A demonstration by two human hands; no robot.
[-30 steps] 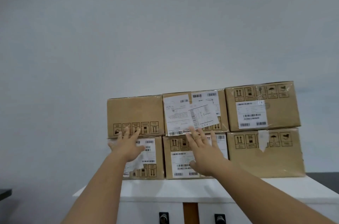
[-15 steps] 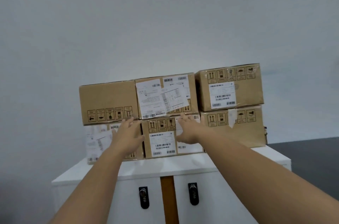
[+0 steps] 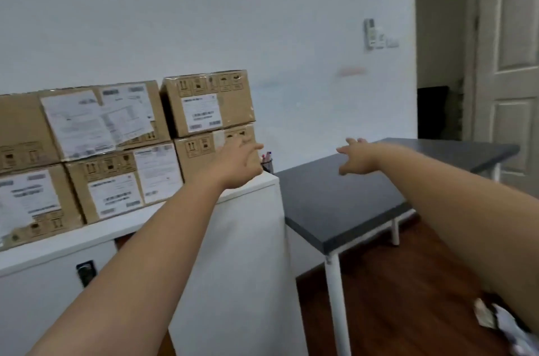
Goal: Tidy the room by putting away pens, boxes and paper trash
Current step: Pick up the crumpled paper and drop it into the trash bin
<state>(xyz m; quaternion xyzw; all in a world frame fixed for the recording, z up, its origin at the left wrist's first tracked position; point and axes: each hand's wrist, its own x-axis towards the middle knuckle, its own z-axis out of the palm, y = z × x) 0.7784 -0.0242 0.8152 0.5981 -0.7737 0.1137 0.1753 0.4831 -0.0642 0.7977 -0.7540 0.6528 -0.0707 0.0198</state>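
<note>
Extending forward with fingers spread and holding nothing, the left hand (image 3: 240, 164) overlaps the cardboard boxes (image 3: 122, 148) stacked on the white cabinet (image 3: 233, 239), while the equally empty right hand (image 3: 354, 159) hovers right of that cabinet.

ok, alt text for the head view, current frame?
Two bare arms reach forward, left hand open in front of stacked cardboard boxes on a white cabinet, right hand open above a dark grey table. A pen cup shows behind the cabinet corner. Crumpled paper lies on the wooden floor at lower right.
</note>
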